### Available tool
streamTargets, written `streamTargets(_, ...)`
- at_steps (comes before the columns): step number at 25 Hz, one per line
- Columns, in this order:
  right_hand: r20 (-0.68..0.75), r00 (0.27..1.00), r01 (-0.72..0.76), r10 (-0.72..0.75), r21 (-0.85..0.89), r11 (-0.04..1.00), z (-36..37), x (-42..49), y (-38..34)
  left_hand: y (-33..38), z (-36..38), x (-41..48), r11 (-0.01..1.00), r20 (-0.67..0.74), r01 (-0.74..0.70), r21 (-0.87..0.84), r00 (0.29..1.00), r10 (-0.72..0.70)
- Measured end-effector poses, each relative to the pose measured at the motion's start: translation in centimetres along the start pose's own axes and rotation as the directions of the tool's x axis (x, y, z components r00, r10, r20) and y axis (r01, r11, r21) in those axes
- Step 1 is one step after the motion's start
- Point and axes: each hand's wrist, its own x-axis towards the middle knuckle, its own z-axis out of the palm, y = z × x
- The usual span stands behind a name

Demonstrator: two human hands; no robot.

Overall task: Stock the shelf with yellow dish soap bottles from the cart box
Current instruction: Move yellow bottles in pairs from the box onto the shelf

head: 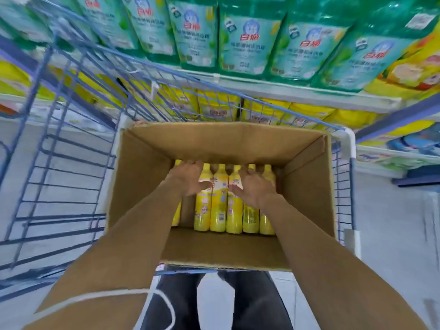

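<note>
An open cardboard box (142, 167) sits in a blue wire cart (59, 148). Several yellow dish soap bottles (219, 206) lie side by side on the box floor, caps pointing away from me. Both my arms reach down into the box. My left hand (188, 178) lies over the bottles at the left of the row, fingers spread near their necks. My right hand (254, 186) lies over the bottles at the right, fingers curving down onto them. Whether either hand grips a bottle cannot be told. The shelf (285, 91) stands just beyond the cart.
Green refill pouches (240, 41) fill the upper shelf. Yellow pouches (219, 108) line the shelf below, seen through the cart's wire. More yellow and blue packs (404, 136) sit at the right. A white cord (133, 296) hangs near my left forearm. Grey floor surrounds the cart.
</note>
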Motion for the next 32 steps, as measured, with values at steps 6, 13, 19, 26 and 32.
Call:
streamTargets(6,-0.06,0.996,-0.068,0.073,0.07,0.995,5.4,9.0,1.8,-1.6,5.7,8.2,0.989,-0.029,-0.004,-0.149,1.0,0.0)
streamTargets(13,-0.094,0.99,-0.099,0.102,0.036,0.994,7.7,13.7,2.1,-1.3,10.4,12.4,0.927,-0.032,0.135,-0.351,0.987,-0.156)
streamTargets(19,-0.057,0.98,-0.159,0.191,0.356,0.921,7.0,13.3,2.8,-3.2,10.3,11.1,0.692,0.026,0.148,-0.707,0.982,-0.185)
streamTargets(26,0.043,0.991,-0.128,0.126,0.573,0.81,5.4,11.9,2.3,-3.4,11.4,10.7,0.527,0.022,0.057,-0.848,0.997,-0.073)
streamTargets(32,-0.059,0.998,0.053,-0.024,0.579,0.813,6.5,7.8,0.9,-2.0,8.2,6.1,0.446,-0.073,-0.047,-0.894,0.996,-0.042)
